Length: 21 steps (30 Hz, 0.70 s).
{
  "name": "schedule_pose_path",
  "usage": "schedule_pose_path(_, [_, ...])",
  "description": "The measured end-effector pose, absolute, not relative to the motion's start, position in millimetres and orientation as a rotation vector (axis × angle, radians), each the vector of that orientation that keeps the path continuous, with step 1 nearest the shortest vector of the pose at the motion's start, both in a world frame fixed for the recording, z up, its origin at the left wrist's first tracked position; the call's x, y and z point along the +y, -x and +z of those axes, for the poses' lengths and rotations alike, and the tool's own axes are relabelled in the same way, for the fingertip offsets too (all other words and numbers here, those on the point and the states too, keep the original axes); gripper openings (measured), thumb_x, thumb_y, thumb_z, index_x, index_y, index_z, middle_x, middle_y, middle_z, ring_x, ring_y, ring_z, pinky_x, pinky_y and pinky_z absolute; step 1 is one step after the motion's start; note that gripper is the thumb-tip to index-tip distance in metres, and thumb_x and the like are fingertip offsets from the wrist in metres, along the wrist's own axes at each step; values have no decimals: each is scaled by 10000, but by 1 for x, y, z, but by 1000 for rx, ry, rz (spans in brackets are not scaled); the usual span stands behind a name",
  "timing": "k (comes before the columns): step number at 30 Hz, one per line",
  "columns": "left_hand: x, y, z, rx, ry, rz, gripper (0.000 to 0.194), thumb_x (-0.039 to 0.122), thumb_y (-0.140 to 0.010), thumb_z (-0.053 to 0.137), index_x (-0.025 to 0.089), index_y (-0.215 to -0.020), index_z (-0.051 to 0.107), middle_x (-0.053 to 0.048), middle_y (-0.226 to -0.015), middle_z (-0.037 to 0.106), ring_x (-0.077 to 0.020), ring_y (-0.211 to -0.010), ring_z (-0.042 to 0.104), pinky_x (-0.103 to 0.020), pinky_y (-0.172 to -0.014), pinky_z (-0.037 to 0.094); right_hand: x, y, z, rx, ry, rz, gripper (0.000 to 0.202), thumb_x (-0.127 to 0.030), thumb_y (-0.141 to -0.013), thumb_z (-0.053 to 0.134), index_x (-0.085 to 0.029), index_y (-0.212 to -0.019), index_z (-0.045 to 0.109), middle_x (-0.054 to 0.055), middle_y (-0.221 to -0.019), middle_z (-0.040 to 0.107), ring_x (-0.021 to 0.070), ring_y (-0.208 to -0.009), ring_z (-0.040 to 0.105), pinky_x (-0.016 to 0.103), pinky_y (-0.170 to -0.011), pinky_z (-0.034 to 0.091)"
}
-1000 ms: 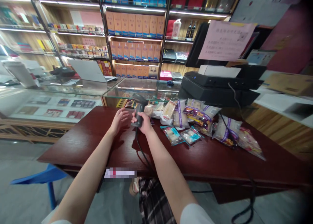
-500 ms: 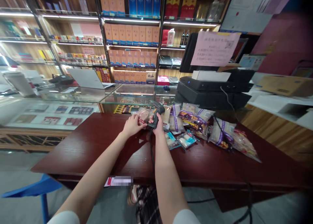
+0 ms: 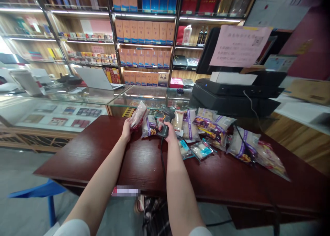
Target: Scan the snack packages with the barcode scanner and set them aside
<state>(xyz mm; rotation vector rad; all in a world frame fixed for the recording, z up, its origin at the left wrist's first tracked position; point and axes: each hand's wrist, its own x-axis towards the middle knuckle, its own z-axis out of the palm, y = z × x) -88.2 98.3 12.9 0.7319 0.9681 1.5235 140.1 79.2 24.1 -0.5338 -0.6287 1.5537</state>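
Note:
My left hand (image 3: 127, 129) grips a clear snack bag with reddish contents (image 3: 138, 116), tilted up above the dark red table (image 3: 103, 153). Wrapped round the handle of a black barcode scanner (image 3: 165, 124) is my right hand (image 3: 168, 131), and the scanner's cable hangs down over the table. Between the hands lies a purple and clear snack bag (image 3: 150, 126). Right of the scanner are a beige packet (image 3: 178, 120), purple-banded bags (image 3: 190, 126) and two small packs with blue labels, one of them (image 3: 202, 149) showing whole.
Behind the table stands a glass counter (image 3: 139, 94) with a laptop (image 3: 94, 79). A black monitor with a pink notice (image 3: 239, 46) is at the back right. More bags (image 3: 243, 143) and a cable lie on the right. A blue chair (image 3: 38, 191) stands at lower left.
My left hand has moved left and away from the scanner, lifting the reddish bag. The purple bag between the hands now shows. The view has shifted slightly.

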Motion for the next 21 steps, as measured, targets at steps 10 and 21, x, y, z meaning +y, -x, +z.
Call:
schedule_pose_path(10, [98, 84, 18, 988, -581, 1635, 347, 255, -798, 470, 189, -1094, 639, -18, -816, 680, -158, -620, 626, -261, -543, 509, 77, -125, 27, -840, 484, 1640, 353, -392, -760, 646, -185, -1044, 612, -18, -679, 653, 65, -406, 395, 195, -385, 312])
schedule_pose_path(21, [106, 95, 18, 972, -294, 1690, 312, 295, -865, 356, 215, -1003, 623, -24, -743, 655, -168, -608, 626, -280, -569, 520, 76, -115, 23, -964, 508, 1773, 322, -423, -781, 670, -157, -954, 613, -90, -430, 451, 68, -380, 386, 175, -403, 316])
